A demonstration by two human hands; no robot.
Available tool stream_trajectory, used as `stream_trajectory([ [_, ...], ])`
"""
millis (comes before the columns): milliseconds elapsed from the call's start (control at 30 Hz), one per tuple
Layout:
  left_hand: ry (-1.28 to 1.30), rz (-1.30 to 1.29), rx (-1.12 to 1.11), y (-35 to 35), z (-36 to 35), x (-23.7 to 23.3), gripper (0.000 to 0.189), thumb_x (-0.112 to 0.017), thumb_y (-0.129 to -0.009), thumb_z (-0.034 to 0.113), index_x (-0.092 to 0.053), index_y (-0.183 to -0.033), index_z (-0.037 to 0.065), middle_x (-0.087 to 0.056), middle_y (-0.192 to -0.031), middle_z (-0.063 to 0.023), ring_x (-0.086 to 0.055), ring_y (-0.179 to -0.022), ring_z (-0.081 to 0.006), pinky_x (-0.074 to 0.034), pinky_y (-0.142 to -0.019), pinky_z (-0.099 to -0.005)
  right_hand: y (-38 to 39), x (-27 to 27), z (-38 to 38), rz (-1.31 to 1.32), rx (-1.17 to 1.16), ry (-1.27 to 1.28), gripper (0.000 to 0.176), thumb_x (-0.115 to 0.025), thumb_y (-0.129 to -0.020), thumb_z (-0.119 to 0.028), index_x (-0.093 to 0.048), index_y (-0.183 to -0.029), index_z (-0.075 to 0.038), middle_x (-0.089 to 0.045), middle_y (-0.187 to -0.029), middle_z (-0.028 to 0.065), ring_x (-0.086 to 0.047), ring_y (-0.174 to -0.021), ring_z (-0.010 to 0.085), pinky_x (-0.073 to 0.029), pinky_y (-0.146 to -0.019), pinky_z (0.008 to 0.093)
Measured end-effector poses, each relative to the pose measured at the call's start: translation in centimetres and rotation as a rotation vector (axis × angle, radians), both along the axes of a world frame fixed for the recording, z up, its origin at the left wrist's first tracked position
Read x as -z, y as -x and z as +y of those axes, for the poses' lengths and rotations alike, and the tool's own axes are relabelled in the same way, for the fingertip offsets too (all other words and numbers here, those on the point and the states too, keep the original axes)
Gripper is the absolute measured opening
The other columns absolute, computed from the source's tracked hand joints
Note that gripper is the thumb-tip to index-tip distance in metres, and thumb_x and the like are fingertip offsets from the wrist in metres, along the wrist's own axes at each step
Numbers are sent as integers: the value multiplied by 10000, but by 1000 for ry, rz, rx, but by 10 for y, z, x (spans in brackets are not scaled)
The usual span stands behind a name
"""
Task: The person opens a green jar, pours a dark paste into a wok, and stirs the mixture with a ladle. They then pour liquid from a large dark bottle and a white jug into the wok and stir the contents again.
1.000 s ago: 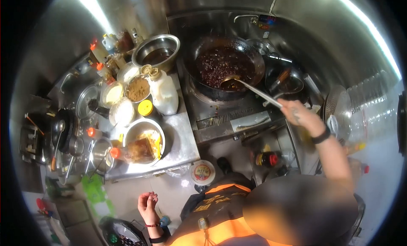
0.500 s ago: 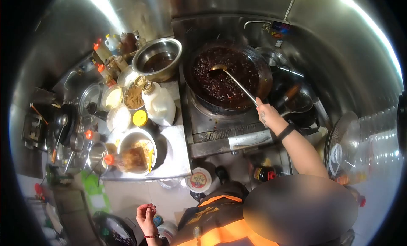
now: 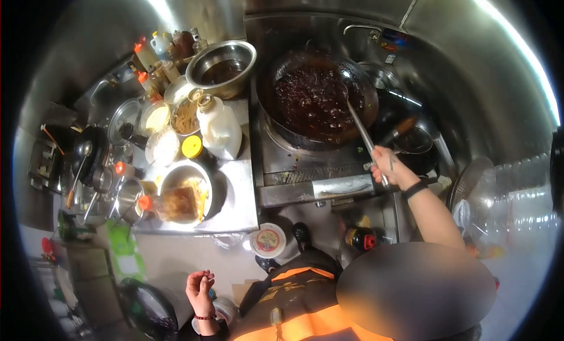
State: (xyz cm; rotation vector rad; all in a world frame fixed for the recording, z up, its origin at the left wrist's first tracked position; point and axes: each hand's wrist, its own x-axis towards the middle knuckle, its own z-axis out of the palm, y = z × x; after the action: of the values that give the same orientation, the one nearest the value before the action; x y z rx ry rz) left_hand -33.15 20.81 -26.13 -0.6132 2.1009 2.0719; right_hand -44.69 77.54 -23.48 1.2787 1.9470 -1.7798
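Note:
A long metal ladle (image 3: 362,131) is gripped in my right hand (image 3: 389,166), over the front right of the stove. The ladle's head is sunk in the dark, bubbling sauce (image 3: 311,97) at the right side of a large black wok (image 3: 367,103). Low on the left, away from the counter, my left hand (image 3: 200,289) is raised with its fingers curled and the thumb near them. Whether its fingertips hold anything is too small to tell.
The left counter (image 3: 238,194) bears a steel bowl of dark liquid (image 3: 249,62), a white jug (image 3: 220,129), a pot with a tilted brown bottle (image 3: 179,204), and several seasoning bowls. Smaller pans (image 3: 414,140) lie right of the wok. A white tub (image 3: 268,241) stands on the floor.
My right hand has moved right and slightly down. The ladle's head has gone from the middle of the sauce to its right side. The left hand has risen a little.

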Motion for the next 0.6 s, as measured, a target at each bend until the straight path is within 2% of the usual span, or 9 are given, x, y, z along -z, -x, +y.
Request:
stream_trajectory([
  [33,-31,-3,1,0,-4,6,94,-552,-894,48,-558,-987,43,-618,-986,-75,-609,-876,-144,-500,-773,-278,-11,-27,-24,56,26,75,161,-416,-972,-216,-429,-1058,-80,-463,-687,96,-382,-413,100,-340,-347,245],
  [167,-84,18,79,17,-7,14,107,-557,-898,46,-559,-1004,44,-624,-996,-79,-612,-879,-152,-503,-782,-288,-34,-83,-41,141,-21,246,105,-462,-955,-173,-451,-992,-76,-471,-678,71,-388,-424,67,-327,-349,199],
  [333,-80,15,141,43,-9,22,113,-551,-895,38,-558,-1008,42,-623,-996,-82,-613,-881,-156,-496,-795,-288,-83,-156,-58,66,-328,-275,378,-457,-945,-148,-460,-1321,-120,-408,-612,-14,-361,-427,35,-279,-338,198],
  [367,-93,24,151,47,-10,23,112,-546,-894,34,-558,-1005,43,-622,-994,-80,-612,-881,-156,-494,-793,-287,-93,-167,-55,11,-344,-352,394,-481,-925,-136,-472,-1319,-115,-505,-623,51,-484,-466,136,-410,-418,267],
  [400,-109,37,160,52,-11,25,112,-542,-892,30,-559,-1002,43,-621,-992,-78,-612,-881,-157,-492,-791,-286,-100,-167,-51,12,-343,-360,394,-481,-925,-136,-472,-1319,-115,-505,-623,51,-484,-466,136,-410,-418,267],
  [467,-109,39,158,57,-12,27,110,-541,-891,29,-560,-999,44,-621,-992,-76,-611,-880,-156,-491,-787,-285,-114,-158,-38,143,-710,-898,436,-501,-897,-96,-463,-1330,-59,-564,-699,68,-539,-533,131,-469,-514,292],
  [500,-98,35,155,58,-14,27,109,-540,-889,28,-561,-995,44,-621,-993,-75,-610,-879,-156,-490,-783,-283,-118,-142,-28,153,-742,-1028,442,-539,-862,-68,-482,-1298,-32,-651,-849,165,-636,-724,237,-498,-695,345],
  [533,-103,38,151,58,-14,26,109,-540,-889,28,-561,-995,44,-621,-993,-75,-610,-879,-156,-490,-783,-283,-116,-130,-26,218,-820,-1080,454,-546,-856,-74,-467,-1299,-19,-629,-944,248,-634,-861,345,-483,-757,387],
  [600,-98,37,127,55,-17,23,101,-547,-889,36,-563,-989,46,-620,-989,-69,-607,-873,-151,-491,-779,-281,-103,-95,-25,37,-855,-1093,469,-526,-866,-121,-431,-1307,4,-611,-851,290,-613,-799,428,-493,-717,445],
])
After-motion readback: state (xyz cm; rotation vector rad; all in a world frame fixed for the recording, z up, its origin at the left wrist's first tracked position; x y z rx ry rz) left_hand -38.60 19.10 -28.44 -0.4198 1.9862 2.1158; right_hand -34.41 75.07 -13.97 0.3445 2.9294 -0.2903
